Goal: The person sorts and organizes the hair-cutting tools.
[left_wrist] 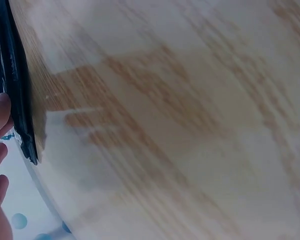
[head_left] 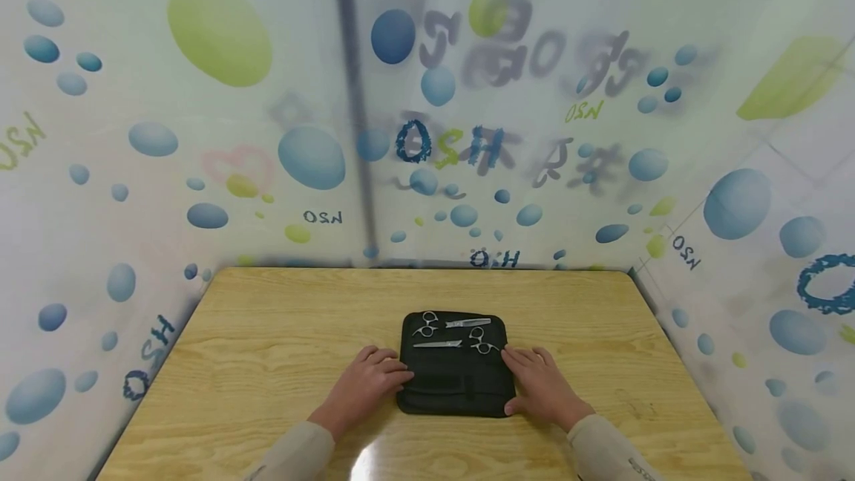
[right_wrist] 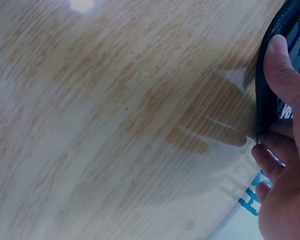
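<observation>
Case (head_left: 437, 366), black, sits over the near half of the wood-grain table (head_left: 294, 318), between the two hands and slightly right of centre in the head view. Its inner face is turned upward; full contact with the tabletop cannot be confirmed. Outline is close to square with rounded corners, so no long axis can be established; the far edge runs roughly parallel to the table's far edge.

Two metal scissors lie in the far half, long axes near parallel, running left to right, in opposite directions. Far scissors (head_left: 467, 324): finger rings at left, blades pointing right and slightly away from the person. Near scissors (head_left: 437, 344): blades pointing left, finger rings at right. A flat dark pocket (head_left: 434, 386) crosses the case's near half.

Hands are well apart, one on each side. Right hand (head_left: 539, 386) grips the right edge, thumb on the rim by the near corner, fingers bent against the edge farther along. Left hand (head_left: 366, 388) touches the left edge; whether it pinches cannot be determined.

Both forearms wear pale sleeves (head_left: 300, 447). Walls (head_left: 240, 117) bear blue and green ovals and lettering.
</observation>
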Motion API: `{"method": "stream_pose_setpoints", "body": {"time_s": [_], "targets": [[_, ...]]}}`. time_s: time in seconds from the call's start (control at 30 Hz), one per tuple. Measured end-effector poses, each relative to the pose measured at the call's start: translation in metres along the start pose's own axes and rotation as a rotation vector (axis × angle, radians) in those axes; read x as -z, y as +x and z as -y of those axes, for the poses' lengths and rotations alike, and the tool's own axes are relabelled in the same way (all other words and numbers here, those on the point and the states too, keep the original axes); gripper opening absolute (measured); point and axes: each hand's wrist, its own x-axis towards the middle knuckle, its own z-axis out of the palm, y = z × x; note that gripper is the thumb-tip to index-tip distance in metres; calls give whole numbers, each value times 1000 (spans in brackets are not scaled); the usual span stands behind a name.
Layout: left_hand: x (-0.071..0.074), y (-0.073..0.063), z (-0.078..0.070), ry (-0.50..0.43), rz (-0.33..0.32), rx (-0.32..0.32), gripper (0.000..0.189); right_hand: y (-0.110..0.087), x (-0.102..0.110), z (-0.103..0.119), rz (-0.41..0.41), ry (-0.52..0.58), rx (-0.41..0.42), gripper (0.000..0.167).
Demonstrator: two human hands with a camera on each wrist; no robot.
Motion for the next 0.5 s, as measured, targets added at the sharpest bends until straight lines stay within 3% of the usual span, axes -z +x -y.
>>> {"method": "stream_pose_setpoints", "body": {"time_s": [0.3,0.5], "targets": [[-1,5,5,-44,-25,-23,22,0,3,1,21,1,-11,93],[-4,7,12,-36,-8,-83,23,0,1,0,21,-4,-1,93]]}}
